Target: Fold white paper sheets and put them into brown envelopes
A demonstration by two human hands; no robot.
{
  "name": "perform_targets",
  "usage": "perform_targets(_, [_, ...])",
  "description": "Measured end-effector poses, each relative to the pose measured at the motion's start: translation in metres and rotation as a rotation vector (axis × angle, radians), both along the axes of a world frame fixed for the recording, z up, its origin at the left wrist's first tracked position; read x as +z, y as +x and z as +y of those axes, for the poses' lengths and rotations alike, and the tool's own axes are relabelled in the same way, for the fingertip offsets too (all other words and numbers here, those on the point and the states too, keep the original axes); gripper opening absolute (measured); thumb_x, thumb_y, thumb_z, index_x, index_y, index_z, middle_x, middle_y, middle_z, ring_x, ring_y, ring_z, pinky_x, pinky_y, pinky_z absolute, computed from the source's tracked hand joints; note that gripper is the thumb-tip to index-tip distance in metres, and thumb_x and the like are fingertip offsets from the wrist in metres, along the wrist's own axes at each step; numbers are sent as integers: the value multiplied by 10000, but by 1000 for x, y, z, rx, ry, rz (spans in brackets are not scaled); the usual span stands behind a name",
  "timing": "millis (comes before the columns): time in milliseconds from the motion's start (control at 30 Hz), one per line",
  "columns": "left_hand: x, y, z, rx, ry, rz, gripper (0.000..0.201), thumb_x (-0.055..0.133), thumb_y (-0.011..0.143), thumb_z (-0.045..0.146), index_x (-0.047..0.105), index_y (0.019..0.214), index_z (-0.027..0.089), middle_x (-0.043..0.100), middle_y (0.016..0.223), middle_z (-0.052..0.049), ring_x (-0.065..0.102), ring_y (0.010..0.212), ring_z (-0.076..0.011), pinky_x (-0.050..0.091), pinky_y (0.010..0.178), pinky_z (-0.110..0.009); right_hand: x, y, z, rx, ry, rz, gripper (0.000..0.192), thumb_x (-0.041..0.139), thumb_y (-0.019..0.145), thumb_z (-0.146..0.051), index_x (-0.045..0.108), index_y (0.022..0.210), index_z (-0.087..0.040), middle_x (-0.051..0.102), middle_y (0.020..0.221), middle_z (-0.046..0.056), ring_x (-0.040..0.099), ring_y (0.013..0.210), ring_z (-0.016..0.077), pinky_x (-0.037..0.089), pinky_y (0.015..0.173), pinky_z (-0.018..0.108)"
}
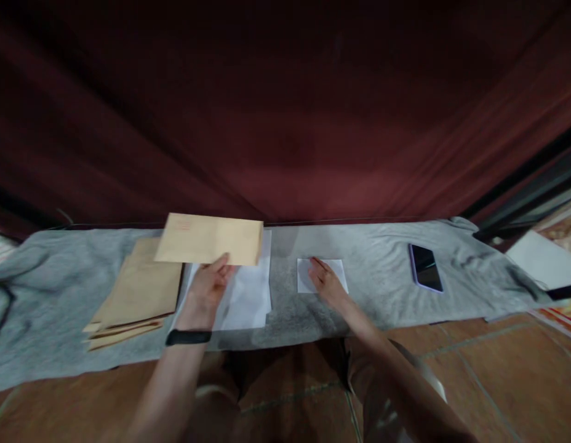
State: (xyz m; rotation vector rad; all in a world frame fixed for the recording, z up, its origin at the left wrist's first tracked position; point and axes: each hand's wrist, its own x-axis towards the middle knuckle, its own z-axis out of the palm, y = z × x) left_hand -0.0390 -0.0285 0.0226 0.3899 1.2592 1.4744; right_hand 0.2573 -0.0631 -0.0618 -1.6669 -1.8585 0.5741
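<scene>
My left hand (pixel 210 284) grips a tan envelope (pixel 209 239) by its lower edge, thumb on top, and holds it raised above white sheets of paper (pixel 248 298). Faint red print shows near the envelope's upper left corner. Over on the right, my right hand (pixel 326 282) is closed at a small white piece of paper (pixel 337 271), which looks folded and lies on the grey cloth. The fingers are curled together on the paper near its upper edge; their tips are partly hidden.
A stack of brown envelopes (pixel 144 286) lies left of the white sheets. A phone (pixel 426 267) rests at the right on the grey cloth (pixel 378 243). Behind the cloth hangs a dark red curtain (pixel 304 154). Tiled floor (pixel 507 363) shows in front.
</scene>
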Motion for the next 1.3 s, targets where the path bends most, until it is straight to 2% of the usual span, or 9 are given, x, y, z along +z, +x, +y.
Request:
perform_targets(100, [-17,54,-9,-143,-73,-167,239,783,632,-7,638,748,144,698,705,8,641,603,-83,510,570,-183,11,-4,7,-40,-143,426,603,303,1034,-557,512,1451,-174,605,1419,124,569,1314,241,461,1103,429])
perform_targets(200, [-30,86,-14,-205,-40,-192,295,859,551,35,680,759,144,720,721,7,648,599,-87,487,525,-178,21,-7,12,-1,-255,759,689,239,1012,-641,487,1459,-179,678,1314,123,667,1177,238,545,984,403])
perform_targets(367, [-36,107,-18,-323,-2,-180,332,899,513,98,703,776,143,739,760,-6,663,628,-93,511,562,-190,23,-8,17,-101,-250,1016,537,689,784,-593,671,1138,-190,760,1099,80,719,946,244,580,759,330])
perform_targets(500, [-35,112,-22,-351,-44,-217,292,869,557,60,697,771,158,738,769,3,667,636,-90,524,583,-188,21,-5,19,-150,-286,1061,442,733,700,-519,675,982,-183,774,915,68,719,842,248,561,675,322])
perform_targets(733, [-38,104,-17,-361,-76,-266,271,840,613,17,639,719,164,698,690,24,659,606,-90,526,584,-195,40,7,12,19,-380,1115,421,695,696,-372,687,1068,-177,767,1087,91,723,974,273,583,794,370])
perform_targets(967, [-39,104,-18,-427,-48,-327,311,873,562,48,657,758,153,692,703,28,646,612,-83,526,608,-195,43,16,10,93,-431,1277,366,812,628,-286,733,979,-221,789,962,25,734,876,226,575,783,318])
perform_targets(1167, [-40,109,-22,-589,60,-57,322,894,605,283,683,811,154,717,787,-25,655,686,-118,519,646,-224,28,16,21,-47,-303,1176,271,823,612,-370,729,813,-214,765,762,12,716,770,222,561,705,320])
perform_targets(1233, [-44,109,-21,-643,97,88,313,847,673,366,689,839,154,716,780,-34,655,685,-139,508,622,-240,23,18,25,-97,-165,1062,226,788,638,-372,718,786,-216,757,761,8,700,775,214,552,719,323])
perform_targets(1300, [-46,109,-22,-710,152,354,264,758,776,413,675,790,163,684,689,-20,634,635,-153,497,600,-266,20,22,29,-142,-3,977,205,749,668,-359,715,810,-215,759,807,9,685,798,201,543,754,323])
